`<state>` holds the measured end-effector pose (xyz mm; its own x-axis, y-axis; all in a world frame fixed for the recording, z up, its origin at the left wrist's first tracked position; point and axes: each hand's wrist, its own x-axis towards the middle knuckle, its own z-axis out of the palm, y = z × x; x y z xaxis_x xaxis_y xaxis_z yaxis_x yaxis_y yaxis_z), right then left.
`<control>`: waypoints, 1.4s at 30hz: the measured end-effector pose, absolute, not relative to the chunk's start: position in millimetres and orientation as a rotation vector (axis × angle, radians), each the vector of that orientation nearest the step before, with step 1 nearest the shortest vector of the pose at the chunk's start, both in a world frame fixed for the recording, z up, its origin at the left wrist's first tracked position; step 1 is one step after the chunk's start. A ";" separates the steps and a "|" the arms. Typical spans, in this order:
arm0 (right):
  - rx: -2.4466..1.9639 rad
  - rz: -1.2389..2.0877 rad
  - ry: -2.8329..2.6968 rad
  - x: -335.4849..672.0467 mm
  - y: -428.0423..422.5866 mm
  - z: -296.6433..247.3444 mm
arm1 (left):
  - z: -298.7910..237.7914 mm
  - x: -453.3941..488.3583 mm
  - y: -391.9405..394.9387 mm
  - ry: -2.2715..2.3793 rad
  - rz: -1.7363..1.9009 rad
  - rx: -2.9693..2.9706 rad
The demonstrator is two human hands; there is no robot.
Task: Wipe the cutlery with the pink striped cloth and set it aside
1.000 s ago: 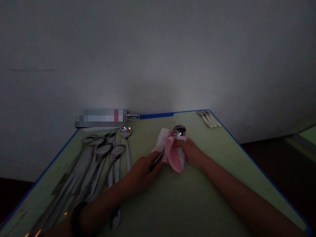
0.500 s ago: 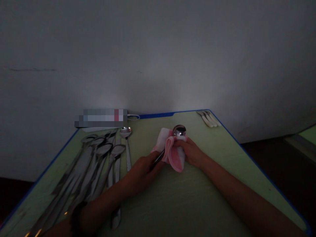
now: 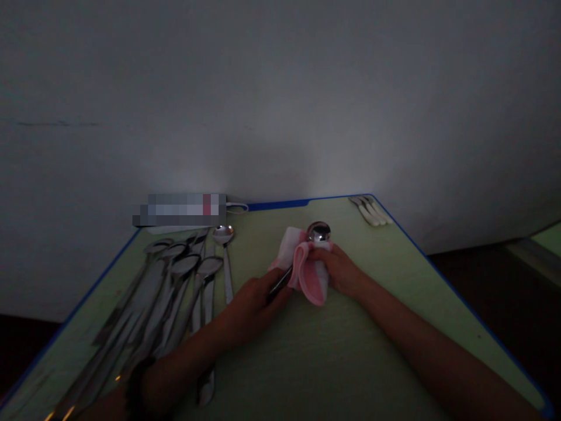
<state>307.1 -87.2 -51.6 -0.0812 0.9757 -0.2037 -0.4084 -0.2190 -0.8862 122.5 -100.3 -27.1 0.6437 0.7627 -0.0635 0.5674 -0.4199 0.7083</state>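
Note:
Over the middle of the table, my left hand is closed around the dark handle of a shiny metal spoon. The spoon's round bowl points away from me. A pink and white cloth is wrapped about the spoon between bowl and handle, with one fold hanging down. My right hand grips the cloth just below the bowl; some of its fingers are hidden by the cloth. To the left of my left hand lies a loose spoon with its bowl toward the wall.
Several large metal spoons and other flatware lie spread across the left of the green table, partly under my left forearm. Several forks with white handles lie at the far right corner. A blurred-out box stands against the wall.

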 end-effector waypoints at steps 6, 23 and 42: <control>-0.963 1.580 -0.827 307.0 -86.7 -52.5 | -28.4 122.5 -99.6 1.029 0.368 2.154; -1.014 1.574 -0.825 306.6 -88.4 -49.9 | -28.4 122.6 -100.2 1.042 0.367 2.150; -1.011 1.586 -0.796 306.8 -89.2 -49.7 | -28.7 122.5 -100.2 1.022 0.371 2.131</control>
<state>306.8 -89.2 -49.7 -0.0982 0.9724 -0.2117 -0.4112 -0.2334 -0.8812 122.5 -100.2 -28.7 0.6422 0.7648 -0.0517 0.5538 -0.4162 0.7212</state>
